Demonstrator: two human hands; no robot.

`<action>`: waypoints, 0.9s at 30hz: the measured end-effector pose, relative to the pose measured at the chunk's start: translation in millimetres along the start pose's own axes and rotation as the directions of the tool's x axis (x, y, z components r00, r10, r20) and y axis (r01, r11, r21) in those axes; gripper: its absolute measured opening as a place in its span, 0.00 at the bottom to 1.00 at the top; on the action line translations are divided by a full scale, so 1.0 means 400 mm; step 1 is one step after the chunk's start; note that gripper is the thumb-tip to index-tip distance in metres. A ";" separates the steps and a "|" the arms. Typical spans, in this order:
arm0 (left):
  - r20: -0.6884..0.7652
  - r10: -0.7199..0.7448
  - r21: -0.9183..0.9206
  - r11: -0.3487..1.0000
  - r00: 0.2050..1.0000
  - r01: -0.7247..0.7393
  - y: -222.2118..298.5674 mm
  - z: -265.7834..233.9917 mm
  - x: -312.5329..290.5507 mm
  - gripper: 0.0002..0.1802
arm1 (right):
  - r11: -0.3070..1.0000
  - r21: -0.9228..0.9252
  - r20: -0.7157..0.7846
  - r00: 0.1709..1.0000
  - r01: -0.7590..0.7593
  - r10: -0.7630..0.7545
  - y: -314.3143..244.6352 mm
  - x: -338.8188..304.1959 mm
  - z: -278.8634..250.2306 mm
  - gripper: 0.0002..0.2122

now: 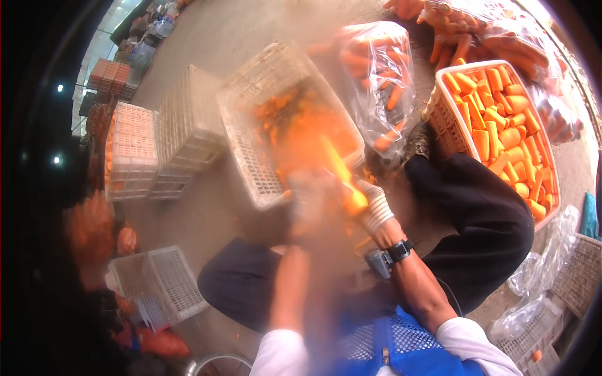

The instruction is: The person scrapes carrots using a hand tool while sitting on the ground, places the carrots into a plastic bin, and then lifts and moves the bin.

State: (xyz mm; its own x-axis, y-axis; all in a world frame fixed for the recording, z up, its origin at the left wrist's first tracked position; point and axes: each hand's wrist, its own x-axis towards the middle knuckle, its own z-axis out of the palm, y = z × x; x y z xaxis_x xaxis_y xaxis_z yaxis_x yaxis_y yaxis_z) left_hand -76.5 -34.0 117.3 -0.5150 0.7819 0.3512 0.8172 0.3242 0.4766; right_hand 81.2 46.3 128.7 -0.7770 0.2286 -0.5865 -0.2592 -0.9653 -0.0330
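A long peeled carrot point(340, 172) slants over the near right corner of a white plastic crate point(254, 194). My right hand point(376, 203), in a white striped glove, is closed around its near end. Close by on the left, my gloved left hand point(305, 197) is blurred, and haze hides its fingers and anything in them. Orange scraps and peelings point(276, 113) lie inside the crate beneath the carrot. A dark watch and a small device sit on my right wrist.
To the right stands a crate of peeled carrots point(431, 113). Clear bags of carrots point(379, 75) lie ahead. Stacked crates point(182, 135) stand left, with a smaller crate point(182, 288) nearer. Crumpled plastic point(533, 282) lies at the right. My bent legs flank the work.
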 end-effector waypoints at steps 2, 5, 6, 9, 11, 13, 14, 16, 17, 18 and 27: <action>-0.014 -0.139 -0.195 0.972 0.990 0.134 -0.062 0.062 0.057 0.15 | 0.993 -0.103 -0.116 0.991 0.056 -0.068 -0.007 0.010 -0.047 0.15; -0.086 -0.449 -0.394 0.835 0.890 0.383 -0.252 0.072 0.151 0.13 | 0.993 -0.077 -0.072 0.994 -0.084 0.078 0.017 -0.018 0.002 0.16; -0.121 -0.549 -0.448 0.773 0.827 0.448 -0.310 0.062 0.181 0.13 | 0.992 -0.081 -0.054 0.994 -0.099 0.095 0.028 -0.015 0.004 0.16; -0.154 -0.745 -0.661 0.566 0.649 0.493 -0.425 -0.032 0.216 0.15 | 0.994 -0.105 0.036 0.999 -0.019 0.022 0.045 0.008 -0.007 0.17; -0.121 -0.737 -0.893 0.374 0.664 0.252 -0.360 -0.054 0.182 0.16 | 0.986 0.095 0.047 0.990 -0.137 0.133 0.029 0.014 -0.034 0.17; 0.001 -0.746 -0.946 0.215 0.666 0.243 -0.215 -0.082 0.149 0.16 | 0.990 0.106 0.020 0.996 -0.088 0.086 0.013 0.029 -0.075 0.17; 0.139 -0.714 -0.935 0.135 0.687 0.329 -0.121 -0.074 0.127 0.15 | 0.993 0.109 0.019 0.999 -0.053 0.051 -0.008 0.042 -0.093 0.18; 0.302 -0.638 -0.896 0.065 0.709 0.440 0.007 -0.115 0.071 0.13 | 0.967 0.220 0.103 0.989 -0.130 0.109 0.000 0.037 -0.061 0.20; 0.247 -0.541 -0.871 0.240 0.804 0.429 0.032 -0.110 0.015 0.13 | 0.966 0.218 0.107 0.987 -0.141 0.120 0.004 0.015 -0.031 0.20; 0.001 -0.298 -0.634 0.738 0.955 0.231 0.042 -0.108 -0.013 0.13 | 0.966 0.193 0.160 0.977 -0.170 0.140 0.007 -0.002 -0.002 0.20; 0.017 -0.331 -0.634 0.726 0.943 0.266 0.155 -0.077 -0.037 0.24 | 0.993 0.088 0.122 0.990 -0.083 0.072 0.008 -0.037 0.021 0.17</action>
State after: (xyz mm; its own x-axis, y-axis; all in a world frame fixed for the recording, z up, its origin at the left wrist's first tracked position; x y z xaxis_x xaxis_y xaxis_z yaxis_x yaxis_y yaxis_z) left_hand -26.2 -41.7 166.5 -0.7521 0.6393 0.1602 0.2925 0.1060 0.9504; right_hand 86.9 40.8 144.0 -0.8576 0.1722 -0.4846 -0.2433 -0.9660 0.0872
